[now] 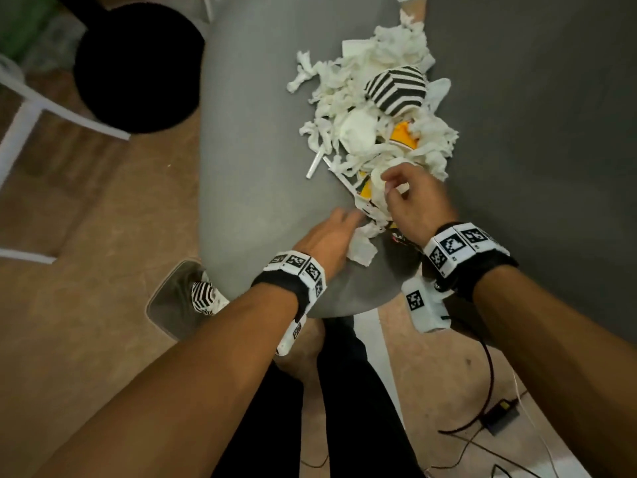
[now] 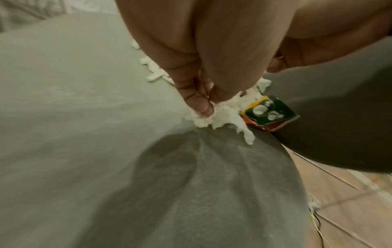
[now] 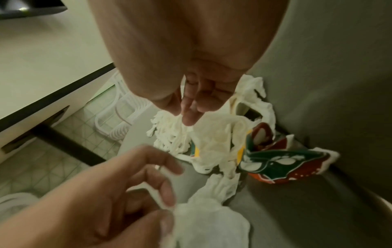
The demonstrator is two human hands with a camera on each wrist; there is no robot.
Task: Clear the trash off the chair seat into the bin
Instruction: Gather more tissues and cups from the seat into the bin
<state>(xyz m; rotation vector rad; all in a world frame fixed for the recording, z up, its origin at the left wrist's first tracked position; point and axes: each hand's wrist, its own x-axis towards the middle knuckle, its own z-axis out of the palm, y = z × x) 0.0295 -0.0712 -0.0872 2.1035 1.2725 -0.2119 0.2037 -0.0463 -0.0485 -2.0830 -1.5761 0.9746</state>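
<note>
A heap of white tissue scraps (image 1: 362, 108) lies on the grey chair seat (image 1: 248, 132), with a black-and-white striped paper cup (image 1: 396, 88) and yellow wrapper bits in it. A green and red wrapper (image 3: 286, 161) (image 2: 271, 114) sits at the heap's near end against the chair back. My left hand (image 1: 331, 232) (image 3: 137, 193) pinches a crumpled tissue (image 3: 203, 221) (image 2: 212, 117) at the seat's near edge. My right hand (image 1: 410, 198) (image 3: 191, 107) hangs curled over the heap, fingertips pinching a tissue strip. The bin (image 1: 165, 294) stands on the floor left of the seat.
A second striped cup (image 1: 203, 294) lies inside the bin. The dark grey chair back (image 1: 534, 132) rises on the right. A black round stool (image 1: 138, 67) and a white frame (image 1: 20, 108) stand at the left. Cables and an adapter (image 1: 499, 414) lie on the floor.
</note>
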